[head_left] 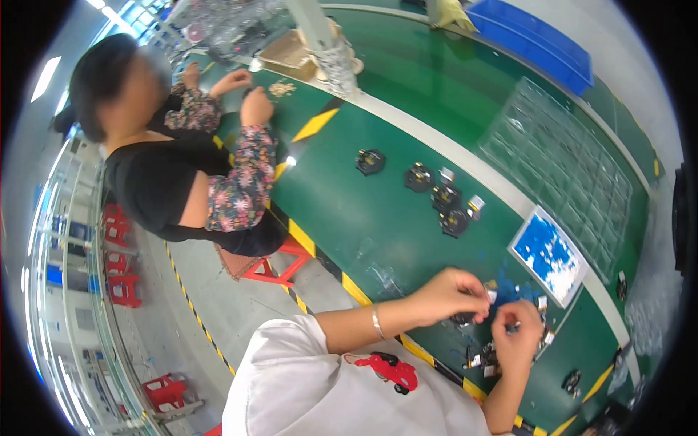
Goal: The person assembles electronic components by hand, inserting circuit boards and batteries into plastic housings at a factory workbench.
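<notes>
My left hand (456,294) is over the green bench near its front edge, fingers closed on a small round black part (462,318) that is partly hidden beneath them. Close by on the right, my right hand (519,336) has its thumb and fingers curled together in a pinch; whatever sits between them is too small to name. Beneath and around both hands lies a cluster of small metal-and-black parts (488,360). Just beyond the hands stands a shallow white box (518,251) holding small blue and white pieces.
Several round black assemblies (418,177) with metal parts lie farther up the bench. A clear plastic compartment tray (560,167) rests at the right, past a pale divider strip. A blue bin (534,40) stands at the back. A co-worker (182,160) sits at left, hands on small parts.
</notes>
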